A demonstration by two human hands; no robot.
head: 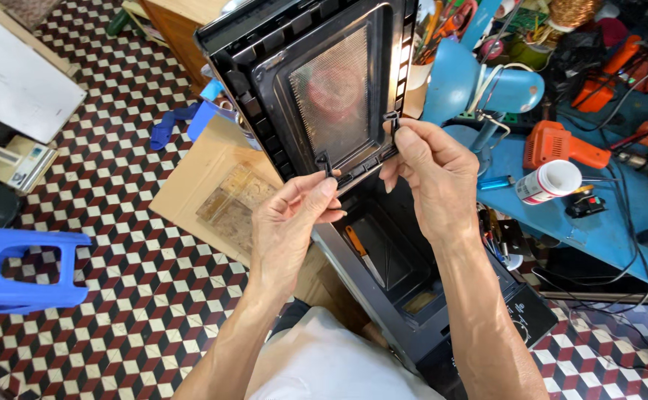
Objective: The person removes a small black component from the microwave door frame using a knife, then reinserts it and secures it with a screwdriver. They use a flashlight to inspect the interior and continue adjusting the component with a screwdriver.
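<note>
A black microwave door (264, 67) with a mesh window stands open in front of me, its inner side toward the camera. My left hand (294, 218) pinches a small black latch hook at the door's lower edge on the left. My right hand (431, 174) pinches the other black latch hook at the same edge, further right. Below the door lies the dark oven body (394, 267), with a orange-handled tool resting inside it.
A blue workbench (605, 230) at right carries an orange drill (561, 144), a white tape roll (550, 181), a blue lamp (472, 81), cables and tools. A wooden board (205, 174) lies left of the oven. A blue plastic stool (20, 270) stands on the checkered floor.
</note>
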